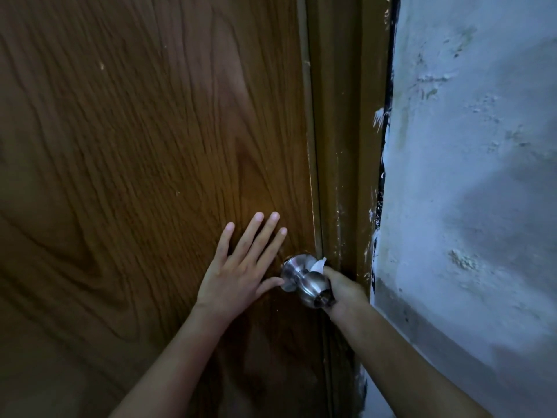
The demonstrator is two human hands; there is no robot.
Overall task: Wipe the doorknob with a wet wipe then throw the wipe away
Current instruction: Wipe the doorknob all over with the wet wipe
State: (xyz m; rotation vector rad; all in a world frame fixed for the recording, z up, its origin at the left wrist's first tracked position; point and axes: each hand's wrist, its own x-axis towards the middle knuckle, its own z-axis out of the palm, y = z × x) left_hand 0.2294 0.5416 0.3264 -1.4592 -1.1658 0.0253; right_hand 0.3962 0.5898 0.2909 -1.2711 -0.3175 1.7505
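Note:
A round silver doorknob [310, 285] sticks out of a brown wood-grain door [144, 152], near its right edge. My left hand [241, 267] lies flat on the door just left of the knob, fingers spread, thumb touching the knob's base plate. My right hand [343, 289] sits against the knob's right side and pinches a white wet wipe [319, 265]. Only a small corner of the wipe shows, pressed behind the knob's neck; the rest is hidden by the hand and the knob.
A brown door frame [346, 146] runs down beside the door's right edge. Right of it is a rough, pale blue-white wall [470, 176] with chipped paint along the frame. No bin is in view.

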